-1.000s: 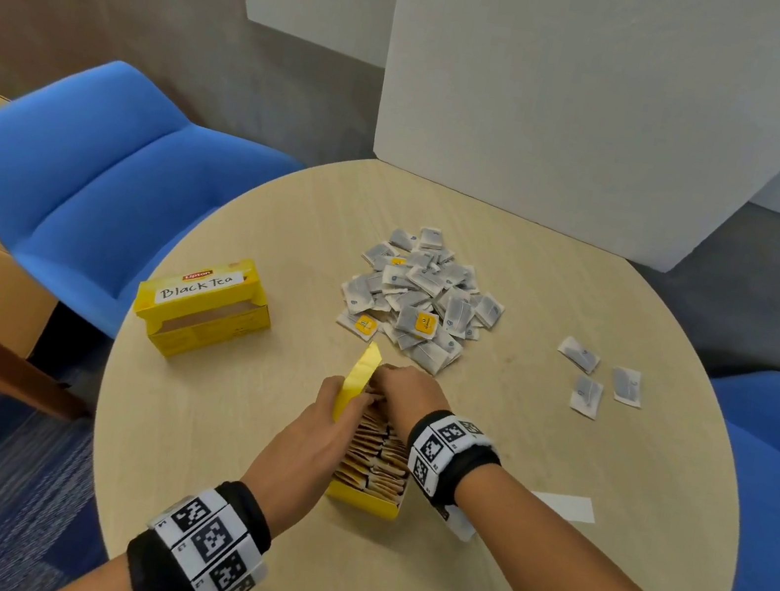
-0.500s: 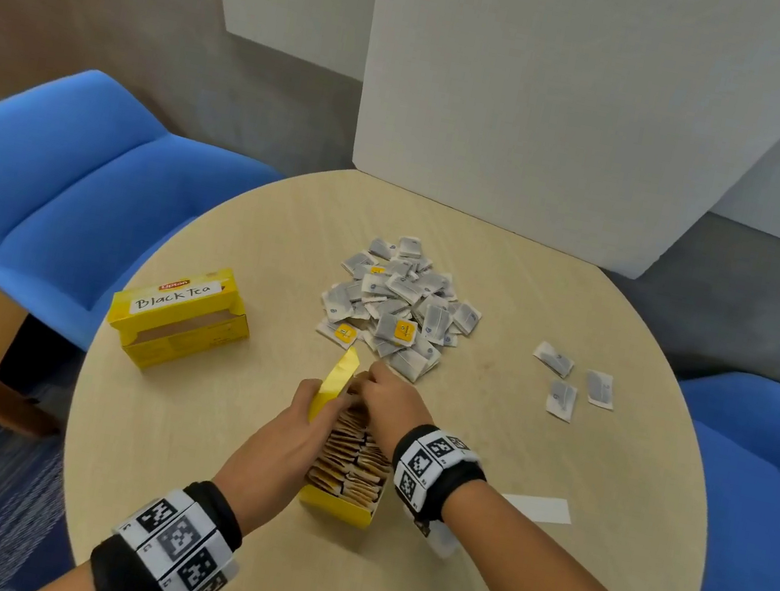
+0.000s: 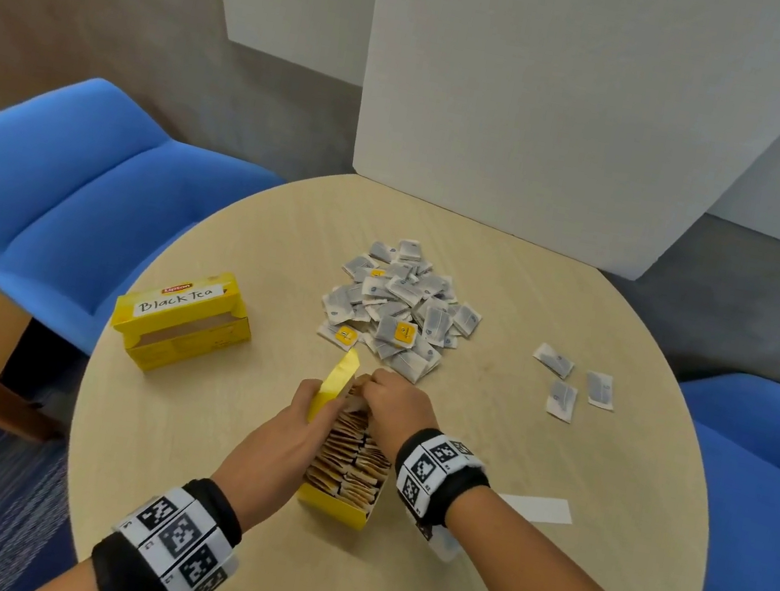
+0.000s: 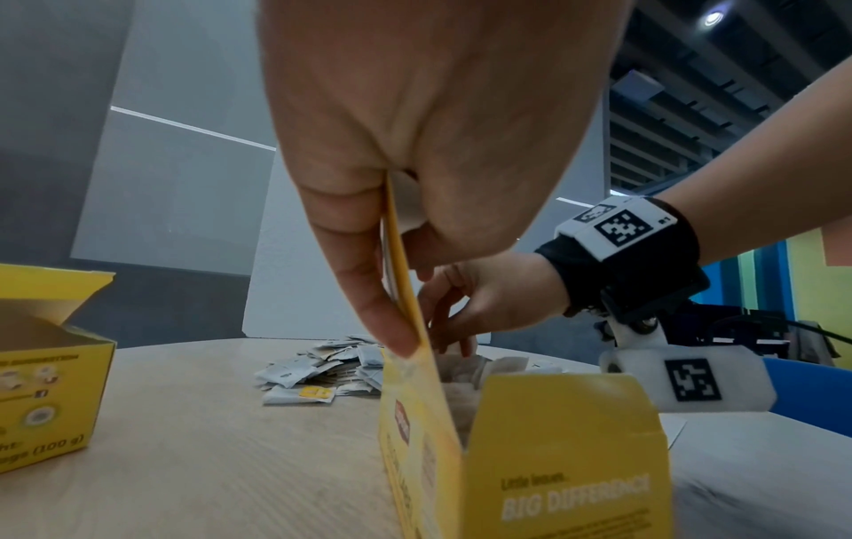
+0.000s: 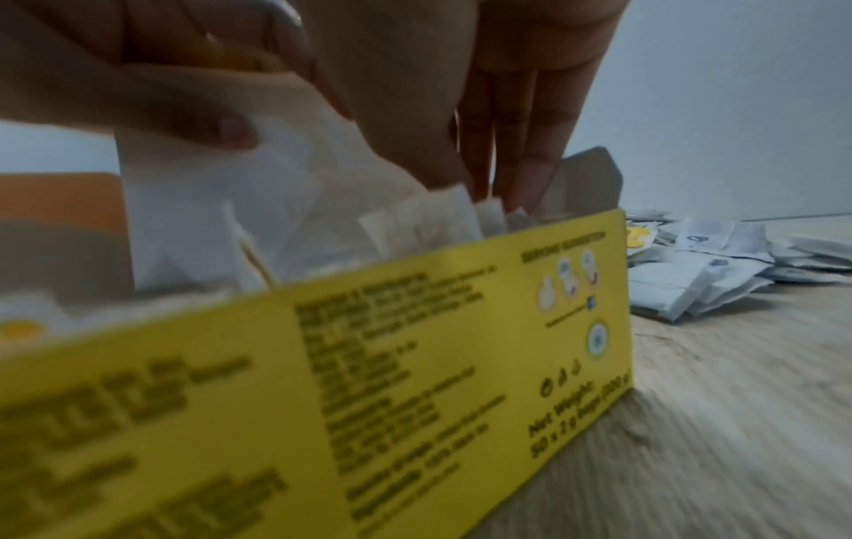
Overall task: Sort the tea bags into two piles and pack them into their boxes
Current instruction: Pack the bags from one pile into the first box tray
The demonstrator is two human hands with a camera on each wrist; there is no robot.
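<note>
Boxes: two yellow cardboard tea boxes on the round pale wooden table (image 3: 208,425).
Left box: the box hand-labelled "Black Tea" (image 3: 183,319) sits near the table's left edge, lid flap raised, well apart from both hands.
Left hand: the left hand (image 3: 284,438) pinches the upright yellow lid flap (image 3: 336,382) of the near box between thumb and curled fingers (image 4: 368,291); flap held standing on the box's left side.
Near box: the open yellow box packed with tan tea bags (image 3: 349,468) stands toward the table's near edge, between the two hands; bags in rows, on edge.
Right hand: the right hand (image 3: 397,403) is at the box's far end, fingers (image 5: 502,146) pointing down into the row of bags, thumb and forefinger nipping a white paper bag (image 5: 258,189).
Pile: one loose heap of grey-white tea bag sachets (image 3: 402,305) at the table's centre, just beyond the hands; three show yellow tags. Total too tangled to count.
Strays: three separate grey-white sachets (image 3: 576,380) toward the right edge.
Paper: one white strip (image 3: 540,509) beside the right wrist.
</note>
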